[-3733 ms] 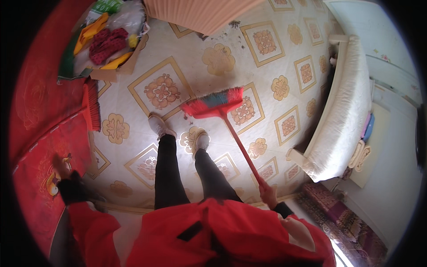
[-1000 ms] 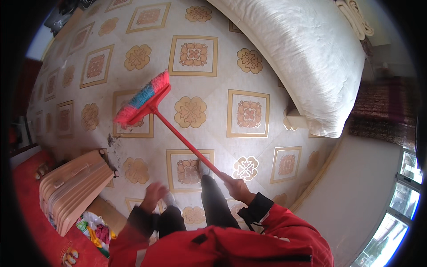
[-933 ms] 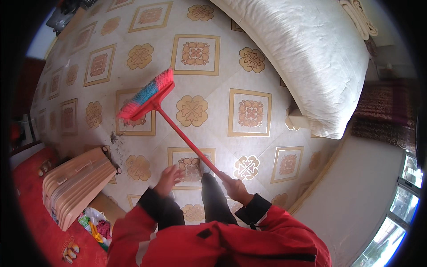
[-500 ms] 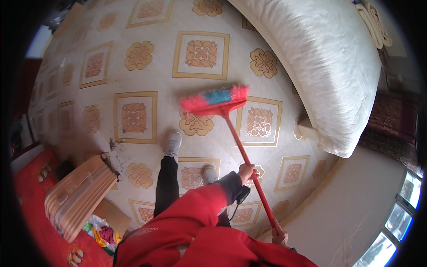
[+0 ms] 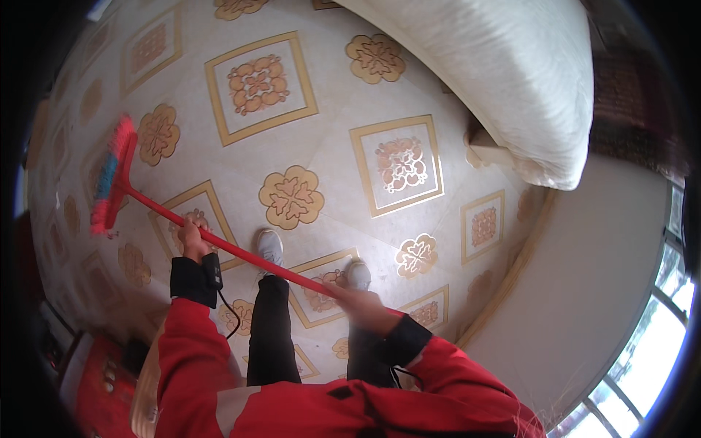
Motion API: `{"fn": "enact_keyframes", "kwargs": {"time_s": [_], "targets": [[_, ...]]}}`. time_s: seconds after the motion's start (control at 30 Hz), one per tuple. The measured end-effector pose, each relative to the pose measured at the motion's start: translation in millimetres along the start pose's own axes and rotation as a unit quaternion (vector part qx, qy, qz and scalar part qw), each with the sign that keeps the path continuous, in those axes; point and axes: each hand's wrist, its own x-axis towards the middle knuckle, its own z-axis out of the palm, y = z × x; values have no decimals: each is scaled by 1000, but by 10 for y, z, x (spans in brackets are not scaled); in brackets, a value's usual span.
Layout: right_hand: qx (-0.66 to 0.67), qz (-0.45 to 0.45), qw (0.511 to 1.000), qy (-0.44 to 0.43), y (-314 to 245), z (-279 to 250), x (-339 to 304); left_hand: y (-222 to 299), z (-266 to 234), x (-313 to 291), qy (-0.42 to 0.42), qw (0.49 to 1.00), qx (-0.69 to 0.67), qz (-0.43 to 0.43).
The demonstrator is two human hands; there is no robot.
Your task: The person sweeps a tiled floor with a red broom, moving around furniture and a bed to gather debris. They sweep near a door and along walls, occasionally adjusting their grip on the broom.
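Across the view slants a push broom with a red handle (image 5: 241,253) and a wide head of pink and blue bristles (image 5: 109,177). Its head is at the far left, over the patterned floor. My left hand (image 5: 192,235) is wrapped round the handle partway down, and a small black device hangs on a cord at that wrist. Nearer the handle's end, my right hand (image 5: 358,299) grips it, slightly smeared by motion. A few dark specks (image 5: 112,234) lie by the lower end of the bristles.
The floor is pale tile (image 5: 328,109) with framed and flower motifs. A white-covered bed (image 5: 511,80) stands at the upper right, a pale wall (image 5: 577,277) at the right with windows beyond. A tan ribbed suitcase (image 5: 146,387) and a red surface (image 5: 106,387) are at the lower left.
The broom head has swung from the middle to the far left. Both hands have moved left with the handle, which now lies more sideways. My view has shifted too, and my feet are closer together.
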Motion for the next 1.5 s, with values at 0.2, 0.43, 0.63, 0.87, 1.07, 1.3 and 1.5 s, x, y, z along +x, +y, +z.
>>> {"fn": "enact_keyframes", "kwargs": {"time_s": [0.2,0.43,0.63,0.87,1.07,1.3,1.5], "targets": [[72,86,984,142,395,-638,-534,-280,2290,-591,-130,974,139,122],[177,258,897,311,946,-557,-1018,-2166,4341,-1545,-375,833,347,210],[295,383,822,301,689,213,-2722,-3761,3422,-3175,-440,761,475,48],[292,399,824,275,-111,164,-4485,-3498,1876,-4526,-395,838,328,-186],[-71,500,765,400,100,-1245,-6088,-3427,2983,-5748,-343,898,155,-229],[-46,242,595,765,-418,-2981,-7035,-3534,3745,-7321,-447,786,34,-426],[-292,104,658,686,-817,-4451,-5649,-3545,4609,-7209,-431,686,-126,-572]]}}
